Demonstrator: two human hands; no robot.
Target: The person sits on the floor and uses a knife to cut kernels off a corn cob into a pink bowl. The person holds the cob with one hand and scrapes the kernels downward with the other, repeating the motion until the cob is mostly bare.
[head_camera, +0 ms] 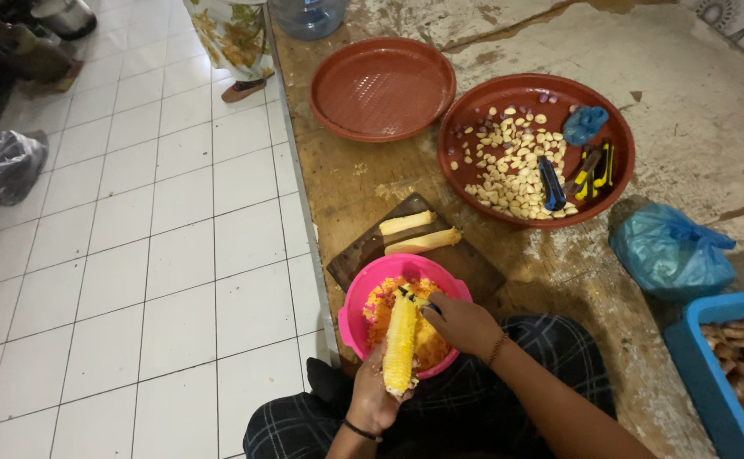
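My left hand [372, 393] grips the lower end of a yellow corn cob [400, 342], held upright over a pink bowl [357, 299] that holds cut kernels. A small dark-handled knife [413, 297] is in my right hand [460, 323], with its blade against the cob's upper end. The bowl rests at the near edge of a worn wooden platform, in front of my legs in dark checked cloth.
A dark cutting board [363, 251] carries two stripped cobs [416, 234]. Behind stand an empty brown tray [380, 85] and a brown tray of garlic cloves with several small knives [535, 149]. A blue plastic bag [670, 251] and blue crate [704, 357] lie right. White tiled floor left.
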